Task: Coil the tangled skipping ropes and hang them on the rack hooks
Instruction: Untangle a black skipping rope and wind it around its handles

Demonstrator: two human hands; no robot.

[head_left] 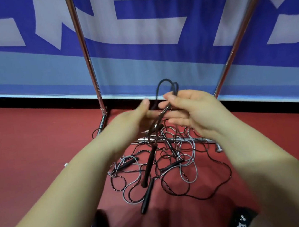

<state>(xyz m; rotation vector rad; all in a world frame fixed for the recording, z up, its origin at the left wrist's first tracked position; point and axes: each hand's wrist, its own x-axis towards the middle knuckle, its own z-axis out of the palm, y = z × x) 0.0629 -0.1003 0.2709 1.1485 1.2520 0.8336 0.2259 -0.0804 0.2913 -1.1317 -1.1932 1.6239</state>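
— How are the hands placed?
— Both are raised over the red floor (36, 145). The right hand (187, 109) pinches a black skipping rope (166, 85); the left hand (135, 115) lies beside it, fingers straight.
— And the room?
— A blue banner (136, 40) stands behind the chrome rack (86, 55).
— The rope?
— It loops above the fingers, handles (149, 165) dangling over the tangled pile (169, 159).

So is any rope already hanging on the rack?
No, the rack poles are bare; the ropes lie tangled on the floor, one loop in the hands.
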